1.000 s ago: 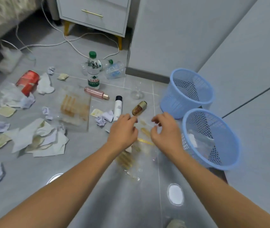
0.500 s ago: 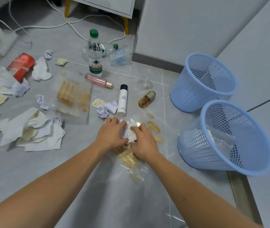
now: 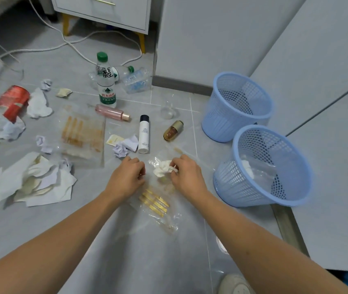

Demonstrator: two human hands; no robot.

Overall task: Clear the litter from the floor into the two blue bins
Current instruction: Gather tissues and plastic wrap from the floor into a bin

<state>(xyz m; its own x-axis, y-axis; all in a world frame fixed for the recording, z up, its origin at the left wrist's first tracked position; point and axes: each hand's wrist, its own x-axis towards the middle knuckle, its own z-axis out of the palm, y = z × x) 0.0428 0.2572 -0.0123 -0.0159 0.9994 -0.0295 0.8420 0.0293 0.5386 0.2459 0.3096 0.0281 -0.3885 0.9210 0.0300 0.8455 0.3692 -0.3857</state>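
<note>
Crumpled white tissue (image 3: pixel 163 168) on the floor (image 3: pixel 126 240) just left of the nearer blue bin (image 3: pixel 263 166), between both hands, atop a clear plastic wrapper (image 3: pixel 158 203) whose gold strips run diagonally away from that bin. Right hand (image 3: pixel 186 177) pinches the tissue's edge, fingers curled. Left hand (image 3: pixel 126 179) loosely curled just beside the tissue; what it touches unclear.

Two bare forearms enter from the lower corners of the frame, with no sleeves visible. The left hand (image 3: pixel 126 178) and right hand (image 3: pixel 186 177) wear no gloves, rings or watch.
</note>
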